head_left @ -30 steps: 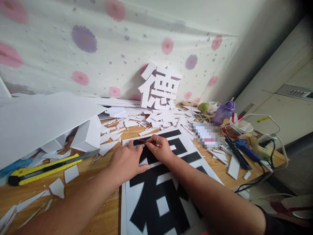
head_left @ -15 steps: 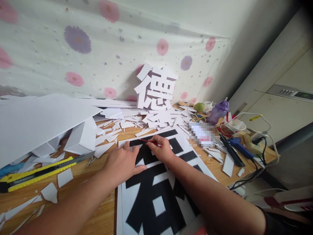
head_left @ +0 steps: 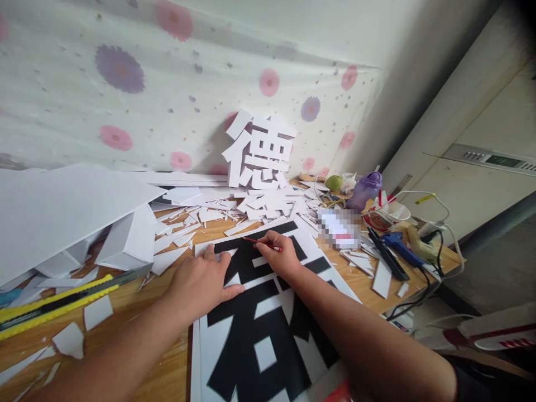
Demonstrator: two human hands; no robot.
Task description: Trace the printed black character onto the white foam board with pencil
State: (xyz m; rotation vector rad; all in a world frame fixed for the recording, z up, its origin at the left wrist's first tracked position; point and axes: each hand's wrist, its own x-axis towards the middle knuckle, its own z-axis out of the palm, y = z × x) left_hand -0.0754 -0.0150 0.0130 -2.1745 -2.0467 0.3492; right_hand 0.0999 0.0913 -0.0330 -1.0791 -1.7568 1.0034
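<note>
A black character stencil (head_left: 251,329) lies on a white foam board (head_left: 201,363) on the wooden table. My left hand (head_left: 203,279) rests on its upper left part, fingers apart and holding nothing. To the right, my right hand (head_left: 280,255) pinches a red pencil (head_left: 271,246), its tip touching or just above the black shape near the top edge. White board shows through the gaps in the stencil.
A raised white 3D character (head_left: 262,151) leans on the wall behind white scraps (head_left: 268,204). On the left are a yellow cutter (head_left: 58,301) and white sheets (head_left: 62,212). At right: purple bottle (head_left: 364,190), blue glue gun (head_left: 402,248), black tool (head_left: 387,254).
The view has shifted slightly, moving the scene left. The pencil tip has moved slightly right along the stencil's upper part. My left hand stays pressed on the stencil.
</note>
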